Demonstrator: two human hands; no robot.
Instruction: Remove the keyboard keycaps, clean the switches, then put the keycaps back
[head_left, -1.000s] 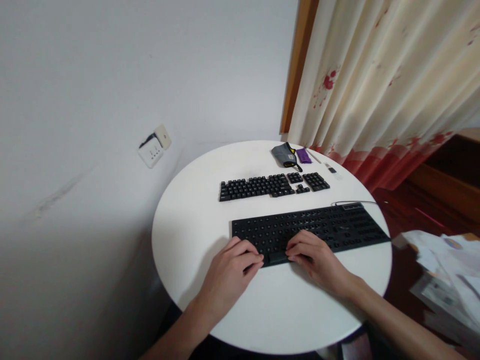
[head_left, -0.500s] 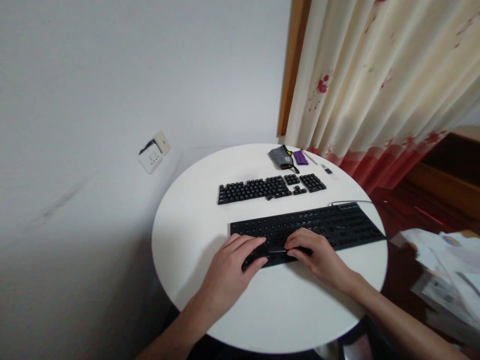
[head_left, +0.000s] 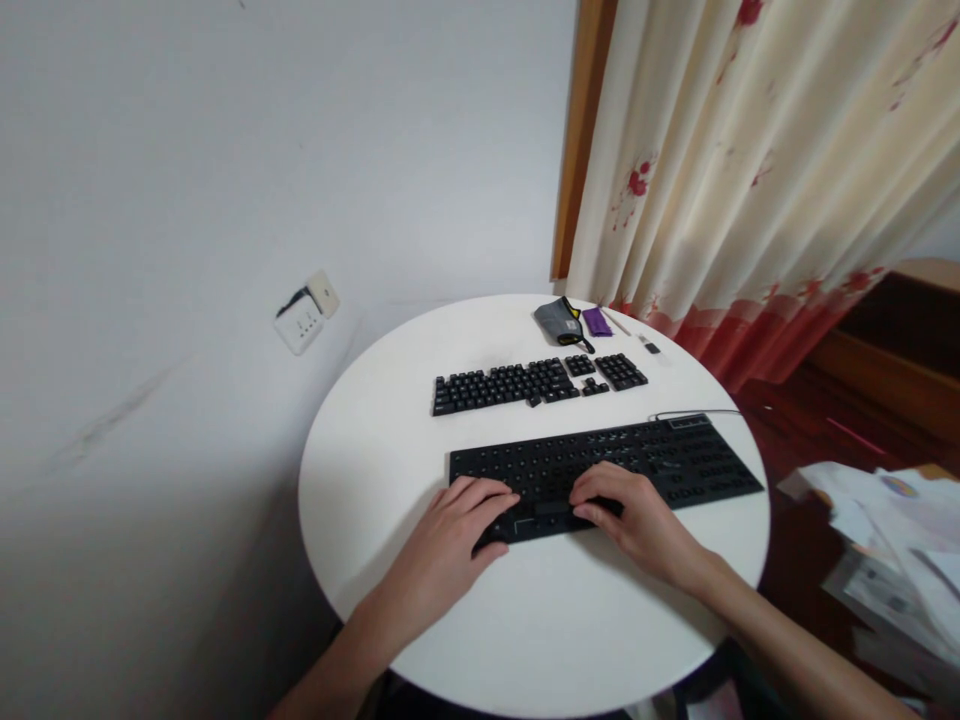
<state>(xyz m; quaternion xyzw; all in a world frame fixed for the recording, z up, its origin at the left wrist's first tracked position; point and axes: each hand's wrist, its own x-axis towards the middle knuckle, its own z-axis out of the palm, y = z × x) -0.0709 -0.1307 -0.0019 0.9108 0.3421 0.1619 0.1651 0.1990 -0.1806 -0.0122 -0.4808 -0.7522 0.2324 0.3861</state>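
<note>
A black keyboard base point(head_left: 559, 455), stripped of most of its keycaps, lies on the white round table point(head_left: 360, 450). Near its front edge my right hand point(head_left: 626, 505) pinches a long black spacebar keycap point(head_left: 553, 508) between thumb and fingers. The part of the keycap under my palm is hidden. My left hand point(head_left: 469, 520) rests at the keyboard's front left corner, fingers stretched and thumb apart, holding nothing that I can see. Behind the keyboard, loose black keycaps point(head_left: 502, 387) are laid out in keyboard order.
At the table's back stand a grey pouch point(head_left: 559, 320), a purple packet point(head_left: 597, 321) and a small clear-and-black item point(head_left: 649, 345). A cable point(head_left: 697, 411) runs off the right. Curtains point(head_left: 697, 200) hang behind; papers point(head_left: 885, 510) lie to the right. A wall socket point(head_left: 298, 322) is at left.
My left hand has drawn away to the left from the spacebar keycap, its fingers now apart. The right hand keeps hold of the keycap. The view has shifted slightly.
</note>
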